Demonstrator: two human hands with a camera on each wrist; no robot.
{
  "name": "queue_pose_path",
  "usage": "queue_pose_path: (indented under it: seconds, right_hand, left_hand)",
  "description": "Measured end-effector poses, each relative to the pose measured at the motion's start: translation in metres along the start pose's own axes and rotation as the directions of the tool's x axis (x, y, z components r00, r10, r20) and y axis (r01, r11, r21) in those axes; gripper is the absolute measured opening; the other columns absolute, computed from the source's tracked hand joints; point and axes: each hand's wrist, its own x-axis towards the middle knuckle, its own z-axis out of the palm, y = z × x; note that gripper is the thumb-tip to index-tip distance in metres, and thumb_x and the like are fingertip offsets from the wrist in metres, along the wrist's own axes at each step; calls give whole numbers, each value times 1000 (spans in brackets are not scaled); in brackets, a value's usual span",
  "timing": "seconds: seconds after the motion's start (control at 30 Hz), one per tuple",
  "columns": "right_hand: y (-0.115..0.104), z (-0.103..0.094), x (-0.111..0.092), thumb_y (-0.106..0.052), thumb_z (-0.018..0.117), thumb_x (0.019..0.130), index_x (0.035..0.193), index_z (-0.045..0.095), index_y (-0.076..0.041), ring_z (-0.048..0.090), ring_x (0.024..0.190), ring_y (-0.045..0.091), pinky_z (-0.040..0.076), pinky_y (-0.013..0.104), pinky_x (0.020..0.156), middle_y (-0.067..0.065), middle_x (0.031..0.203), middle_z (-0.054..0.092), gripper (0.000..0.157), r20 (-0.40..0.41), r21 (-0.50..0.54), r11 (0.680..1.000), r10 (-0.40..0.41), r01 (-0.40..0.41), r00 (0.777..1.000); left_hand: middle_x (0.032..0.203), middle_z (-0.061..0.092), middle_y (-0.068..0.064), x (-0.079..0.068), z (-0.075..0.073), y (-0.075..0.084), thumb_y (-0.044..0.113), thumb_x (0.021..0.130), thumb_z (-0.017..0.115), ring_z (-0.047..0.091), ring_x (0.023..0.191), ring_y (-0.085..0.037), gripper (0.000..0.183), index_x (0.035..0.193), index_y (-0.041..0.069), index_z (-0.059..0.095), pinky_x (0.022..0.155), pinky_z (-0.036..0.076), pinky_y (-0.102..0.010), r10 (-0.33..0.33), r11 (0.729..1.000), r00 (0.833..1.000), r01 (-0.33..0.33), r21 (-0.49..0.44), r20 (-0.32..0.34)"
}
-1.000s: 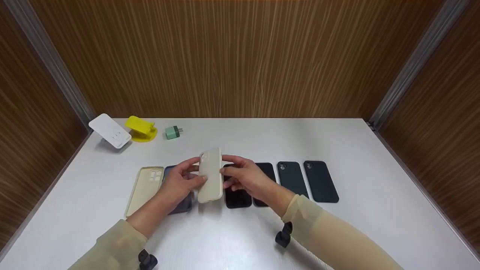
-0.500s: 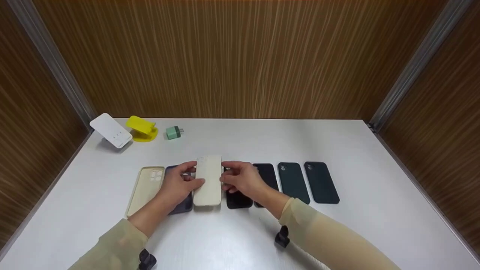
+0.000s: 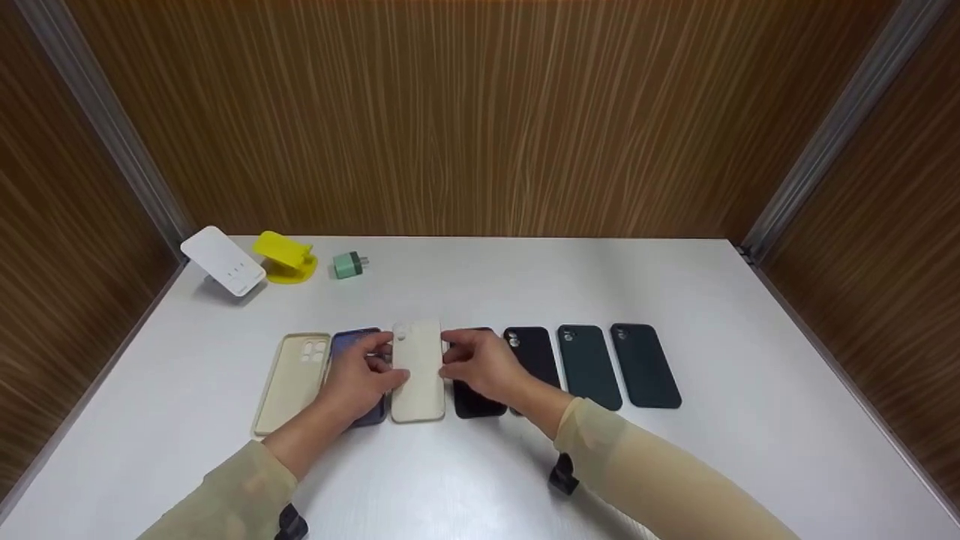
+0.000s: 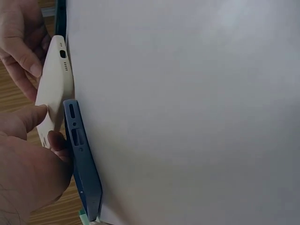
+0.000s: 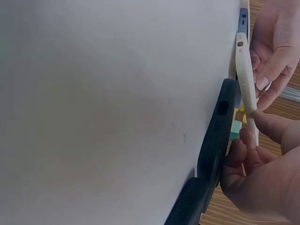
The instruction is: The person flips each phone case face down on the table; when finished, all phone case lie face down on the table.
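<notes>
Both hands hold a cream phone case (image 3: 418, 382), back side up with its camera corner at the far left, level and low over the table in the row of cases. My left hand (image 3: 360, 382) pinches its left edge, thumb on the back. From the right, my right hand (image 3: 484, 367) pinches the opposite edge. A blue phone case (image 4: 85, 164) lies just left, partly hidden by the left hand. Right of the cream case is a black one (image 3: 480, 406), half covered by the right hand. In the right wrist view, a dark case (image 5: 218, 126) stands near the right fingers.
A beige case (image 3: 289, 382) lies hollow side up at the row's left end. Another black case (image 3: 534, 352) and two dark green cases (image 3: 590, 367) continue it rightward. Behind are a white stand (image 3: 223, 261), a yellow stand (image 3: 286, 259) and a green charger plug (image 3: 348, 265).
The cream case has come down toward the table and nearer the body, turning from tilted to flat. Both hands have moved down with it and keep their hold.
</notes>
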Motion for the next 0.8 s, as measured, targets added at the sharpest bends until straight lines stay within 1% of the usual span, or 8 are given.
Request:
queue_pose_path:
  seconds: [0.27,0.43,0.8]
  right_hand:
    - [3,1,1,1,80,91,143,63,3,69,93,14,59,30,84,4,101,76,55,10,-48,999,1,0,1000]
    - [3,1,1,-1,80,92,144,63,1,67,92,14,59,30,82,3,102,75,55,16,-93,996,9,-8,1000]
    - [4,2,1,-2,80,92,141,65,1,66,91,13,58,30,80,4,103,74,52,16,-109,994,6,-4,1000]
  left_hand:
    - [131,63,-13,1,3,-4,7,92,81,59,98,-21,65,152,2,54,79,51,-26,28,1000,1000,-28,0,-8]
    - [130,64,-12,2,3,-5,7,92,81,59,97,-20,65,152,2,54,81,51,-28,27,1000,1000,-27,11,-1]
    - [127,63,-10,3,4,-5,9,94,80,57,99,-20,65,153,4,54,84,49,-32,11,999,1000,-11,36,13]
